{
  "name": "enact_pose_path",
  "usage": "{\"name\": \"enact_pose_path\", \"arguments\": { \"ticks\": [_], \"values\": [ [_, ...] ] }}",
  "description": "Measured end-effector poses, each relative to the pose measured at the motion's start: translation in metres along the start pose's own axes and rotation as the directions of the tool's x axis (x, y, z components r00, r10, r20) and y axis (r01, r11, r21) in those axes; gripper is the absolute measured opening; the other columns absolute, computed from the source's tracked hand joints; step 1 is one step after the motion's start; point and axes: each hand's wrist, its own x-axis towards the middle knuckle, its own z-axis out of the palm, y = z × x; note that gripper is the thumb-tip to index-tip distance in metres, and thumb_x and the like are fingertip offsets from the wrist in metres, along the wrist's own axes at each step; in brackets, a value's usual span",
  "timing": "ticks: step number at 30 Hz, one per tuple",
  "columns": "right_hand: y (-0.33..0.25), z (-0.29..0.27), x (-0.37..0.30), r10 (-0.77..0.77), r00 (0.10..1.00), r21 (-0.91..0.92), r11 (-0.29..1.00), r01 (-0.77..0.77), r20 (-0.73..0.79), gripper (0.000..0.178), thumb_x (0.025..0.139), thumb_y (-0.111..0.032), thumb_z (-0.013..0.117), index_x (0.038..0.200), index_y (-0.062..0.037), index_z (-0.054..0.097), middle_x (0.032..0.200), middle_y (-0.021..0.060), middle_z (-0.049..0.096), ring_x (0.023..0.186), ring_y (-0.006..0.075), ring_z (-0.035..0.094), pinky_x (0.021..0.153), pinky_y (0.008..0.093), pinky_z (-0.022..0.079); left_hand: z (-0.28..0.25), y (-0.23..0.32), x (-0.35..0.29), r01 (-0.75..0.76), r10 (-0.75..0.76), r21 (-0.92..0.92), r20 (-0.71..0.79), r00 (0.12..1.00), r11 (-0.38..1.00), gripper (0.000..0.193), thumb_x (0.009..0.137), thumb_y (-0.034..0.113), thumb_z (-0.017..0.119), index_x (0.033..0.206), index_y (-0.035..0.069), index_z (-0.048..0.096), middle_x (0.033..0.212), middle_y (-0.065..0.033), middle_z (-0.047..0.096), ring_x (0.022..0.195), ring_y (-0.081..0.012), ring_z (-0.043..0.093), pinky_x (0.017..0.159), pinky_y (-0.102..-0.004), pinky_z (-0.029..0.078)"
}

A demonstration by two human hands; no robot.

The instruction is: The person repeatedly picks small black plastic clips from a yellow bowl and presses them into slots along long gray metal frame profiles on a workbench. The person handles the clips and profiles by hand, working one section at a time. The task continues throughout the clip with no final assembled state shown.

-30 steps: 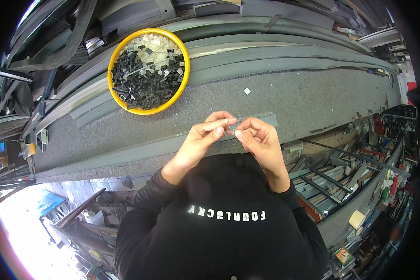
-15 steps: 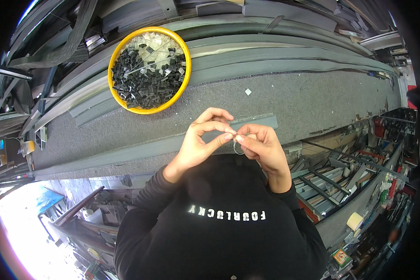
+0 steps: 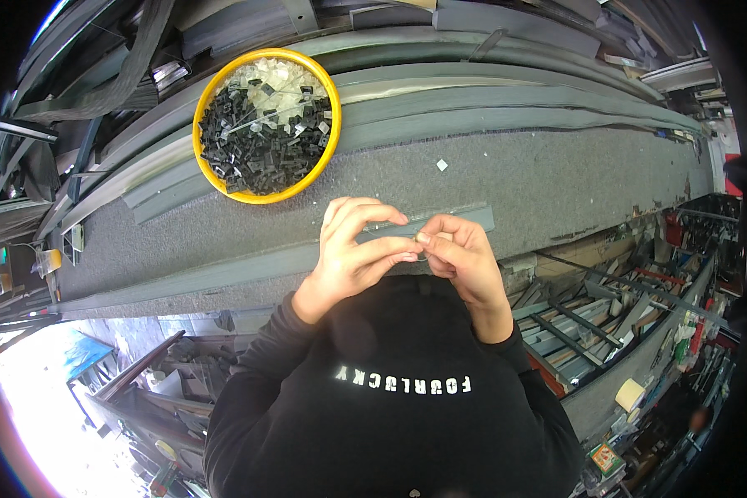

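Note:
My left hand point(image 3: 350, 249) and my right hand point(image 3: 466, 259) meet just in front of my chest, over the near part of the bench. Between their fingertips is a thin, pale cord point(image 3: 426, 259), only a short bit of which shows. My right thumb and forefinger pinch it. My left thumb and forefinger also close on it at the same spot, while the other left fingers arch up and away. Behind my fingers lies a long grey strip point(image 3: 224, 272), its right end point(image 3: 477, 217) showing past my right hand.
A round yellow basin point(image 3: 337, 124) of small black and clear plastic pieces stands at the far left of the grey-covered bench point(image 3: 573, 178). Long grey profiles point(image 3: 506, 98) line the back. One small white square point(image 3: 441, 165) lies mid-bench. Racks of bars point(image 3: 589, 328) stand at right.
My left hand has shifted slightly left, its upper fingers lifting and spreading further from the pinch. The cord loop that hung below my fingers now shows much less. The basin and strip stay put.

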Motion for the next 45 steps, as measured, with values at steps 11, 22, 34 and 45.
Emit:
{"name": "enact_pose_path", "arguments": {
  "ticks": [11,22,34,45],
  "values": [
    [-0.006,0.010,-0.004,-0.152,0.985,-0.206,0.970,0.133,-0.084,0.011,0.098,-0.011,0.065,0.099,-0.0005,0.067,0.062,-0.0084,0.051,0.052,-0.0015,0.033,0.048,0.0207,0.020,0.018,0.002,-0.015,0.449,-0.607,-0.881,0.438,0.663,-0.146,0.024,0.100,0.029,0.063,0.097,0.006,0.069,0.122,-0.0047,0.051,0.108,-0.0159,0.053,0.101,-0.0329,0.037],
    [-0.009,0.017,0.006,0.101,0.994,0.006,0.995,-0.101,0.037,0.028,0.103,-0.026,0.060,0.107,-0.0004,0.070,0.054,-0.0039,0.050,0.041,0.0017,0.037,0.040,0.0218,0.028,0.021,-0.010,-0.014,0.281,-0.416,-0.701,-0.024,0.909,0.655,0.016,0.093,0.025,0.072,0.090,0.009,0.069,0.117,-0.0056,0.049,0.108,-0.0206,0.048,0.101,-0.0390,0.038],
    [0.012,0.018,0.010,-0.290,0.952,-0.135,0.952,0.276,-0.100,0.007,0.092,-0.004,0.072,0.097,0.0009,0.070,0.064,-0.0063,0.056,0.055,-0.0024,0.044,0.049,0.0178,0.032,-0.002,0.004,-0.005,0.271,-0.290,-0.231,-0.053,0.955,0.934,0.005,0.077,0.009,0.076,0.082,0.010,0.075,0.111,-0.0088,0.057,0.106,-0.0227,0.054,0.092,-0.0360,0.038],
    [0.014,0.011,0.012,-0.190,0.980,0.097,0.976,0.194,-0.054,0.008,0.093,-0.008,0.070,0.089,-0.0017,0.067,0.074,-0.0025,0.061,0.076,0.0054,0.058,0.068,0.0202,0.043,0.000,-0.001,0.000,0.420,-0.389,-0.699,0.217,0.895,0.579,0.010,0.087,0.014,0.071,0.085,0.005,0.069,0.113,-0.0095,0.054,0.108,-0.0200,0.053,0.097,-0.0357,0.040]
  ]
}}
